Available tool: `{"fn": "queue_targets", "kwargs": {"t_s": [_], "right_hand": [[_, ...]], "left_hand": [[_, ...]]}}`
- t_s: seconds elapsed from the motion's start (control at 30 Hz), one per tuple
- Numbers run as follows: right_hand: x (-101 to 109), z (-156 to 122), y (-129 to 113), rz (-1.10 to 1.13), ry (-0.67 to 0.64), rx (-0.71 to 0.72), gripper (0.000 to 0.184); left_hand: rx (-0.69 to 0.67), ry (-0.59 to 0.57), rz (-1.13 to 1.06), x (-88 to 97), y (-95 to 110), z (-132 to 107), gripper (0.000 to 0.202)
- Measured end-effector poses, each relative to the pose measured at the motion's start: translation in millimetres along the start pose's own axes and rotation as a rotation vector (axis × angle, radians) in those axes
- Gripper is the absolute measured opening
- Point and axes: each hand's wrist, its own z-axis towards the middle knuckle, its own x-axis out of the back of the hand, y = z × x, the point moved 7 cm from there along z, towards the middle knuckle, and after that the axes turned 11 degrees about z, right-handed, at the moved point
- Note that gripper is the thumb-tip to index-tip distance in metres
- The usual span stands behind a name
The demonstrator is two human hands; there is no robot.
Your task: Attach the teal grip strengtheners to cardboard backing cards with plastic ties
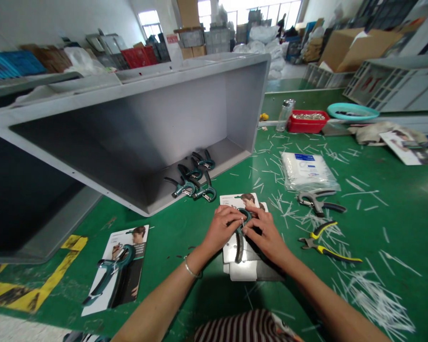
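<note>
My left hand (pixel 225 226) and my right hand (pixel 266 233) meet over a printed card (pixel 231 199) at the table's middle. On the card lies a teal pliers-like tool (pixel 239 244) with black handles, its head partly covered by my fingers. A thin white cable tie (pixel 243 222) shows between my fingertips; both hands are closed in a pinch at it. Other cards (pixel 243 270) lie underneath. To the left, another teal tool (pixel 114 266) rests on its own card (pixel 109 242), with a white tie around it.
A grey bin (pixel 196 109) tilted on its side holds several teal tools (pixel 194 178). On the right lie a bag of ties (pixel 308 171), a grey tool (pixel 319 202), yellow-black cutters (pixel 328 244) and scattered tie scraps (pixel 374 299). Farther back stands a red tray (pixel 307 124).
</note>
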Motion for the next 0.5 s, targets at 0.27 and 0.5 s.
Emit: {"fn": "queue_targets", "kwargs": {"t_s": [0.27,0.5], "right_hand": [[-1,4,3,0.017,0.023,0.012,0.013],[-2,6,1,0.005,0.108,0.021,0.020]], "left_hand": [[0.061,-0.074,-0.107,17.9,6,7,0.013],[0.025,0.075,0.217,18.1,43,-19,0.015]]}}
